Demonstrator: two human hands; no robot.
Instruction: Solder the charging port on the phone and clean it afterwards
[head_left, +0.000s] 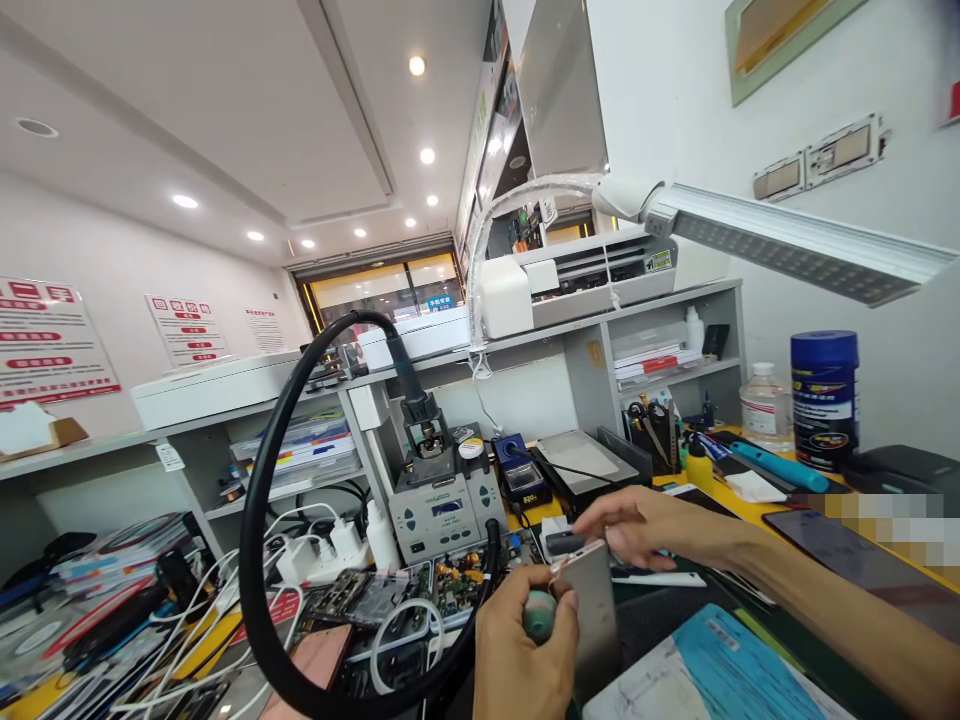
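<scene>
My left hand (525, 645) is closed around a green, round-ended thing (538, 614), most of it hidden by my fingers. My left fingertips also meet the upper corner of a flat silver-grey slab (598, 610) that stands tilted on edge, like a tablet or phone body; its lower part is hidden. Just behind the slab's top edge, my right hand (637, 528) reaches in from the right with its fingers stretched out. A small dark piece (564, 543) lies close to those fingertips, and a white strip-like tool (660, 579) is under the right wrist.
A black hose (259, 500) loops up in front of a grey soldering station (448, 520). Circuit boards (461, 580) and white cables (300, 590) crowd the left. A blue-and-white packet (720, 665) lies in front. At right stand a blue tub (823, 400) and a lamp (795, 240).
</scene>
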